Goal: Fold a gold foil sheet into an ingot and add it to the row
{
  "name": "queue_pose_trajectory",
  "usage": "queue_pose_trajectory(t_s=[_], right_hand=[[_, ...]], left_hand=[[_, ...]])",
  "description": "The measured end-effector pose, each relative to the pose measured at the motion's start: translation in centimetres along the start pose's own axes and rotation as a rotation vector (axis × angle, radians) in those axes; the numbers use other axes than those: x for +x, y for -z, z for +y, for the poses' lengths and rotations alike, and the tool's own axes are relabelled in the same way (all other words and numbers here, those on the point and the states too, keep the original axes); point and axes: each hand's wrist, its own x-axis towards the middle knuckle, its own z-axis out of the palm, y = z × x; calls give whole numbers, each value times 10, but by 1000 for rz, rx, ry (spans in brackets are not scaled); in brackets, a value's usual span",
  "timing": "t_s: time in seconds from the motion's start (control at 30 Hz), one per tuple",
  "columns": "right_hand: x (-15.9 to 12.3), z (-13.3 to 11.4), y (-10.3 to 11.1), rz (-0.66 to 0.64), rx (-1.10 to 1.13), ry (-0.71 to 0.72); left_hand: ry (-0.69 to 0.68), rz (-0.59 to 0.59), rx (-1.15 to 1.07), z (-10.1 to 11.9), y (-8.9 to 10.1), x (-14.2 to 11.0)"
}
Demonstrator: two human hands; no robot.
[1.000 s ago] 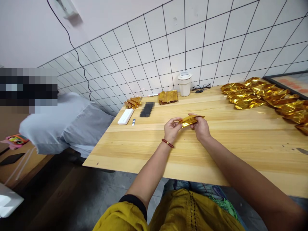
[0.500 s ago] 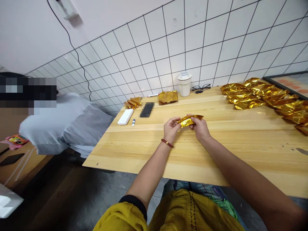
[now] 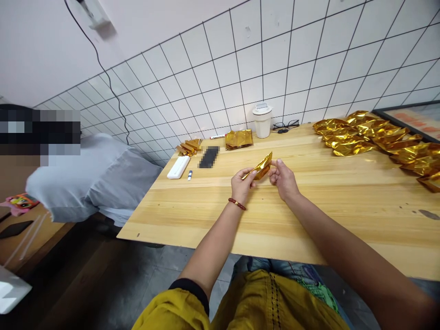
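A folded piece of gold foil paper (image 3: 263,170), shiny and boat-like, is pinched at its left end by my left hand (image 3: 241,184). Its free end tilts up and to the right. Just beside that end is my right hand (image 3: 284,181), fingers loosely bent and apart, with the fingertips close to the foil; whether they touch it I cannot tell. At the right of the table (image 3: 206,215) lie several similar gold foil pieces (image 3: 357,135), puffed out in overlapping rows.
At the back are a stack of flat gold sheets (image 3: 239,139), folded gold strips (image 3: 189,147), a white lidded cup (image 3: 263,121) and glasses (image 3: 286,125). A white power bank (image 3: 178,167), a blurred dark phone-like object (image 3: 209,157) and a person in grey (image 3: 92,174) are leftward.
The foil was held between both hands, level. Now only my left hand grips it, its right end has swung upward, and my right hand's fingers have come off it.
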Motion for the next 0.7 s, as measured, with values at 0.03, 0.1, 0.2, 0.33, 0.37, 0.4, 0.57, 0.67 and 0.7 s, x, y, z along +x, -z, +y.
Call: queue_pose_trajectory(t_s=[0.03, 0.1, 0.2, 0.33, 0.37, 0.4, 0.57, 0.67, 0.7], right_hand=[[0, 0, 0, 2, -13, 7], [-1, 1, -1, 0, -45, 22], [1, 4, 0, 3, -71, 44], [2, 6, 0, 2, -66, 62], [2, 5, 0, -2, -70, 63], [2, 5, 0, -4, -76, 63], [-2, 2, -1, 0, -81, 48], [-3, 2, -1, -10, -96, 42], [-2, 3, -1, -15, -99, 43]], left_hand=[[22, 14, -12, 1, 1, 1], [49, 14, -28, 2, 3, 2], [65, -19, -46, 4, 3, 1], [133, -68, -99, 3, 3, 1], [150, -65, -115, 2, 3, 2], [158, -56, -126, 1, 4, 3], [105, -4, -61, -1, 6, 6], [88, -7, -33, 0, 6, 5], [84, -12, -33, 0, 6, 4]])
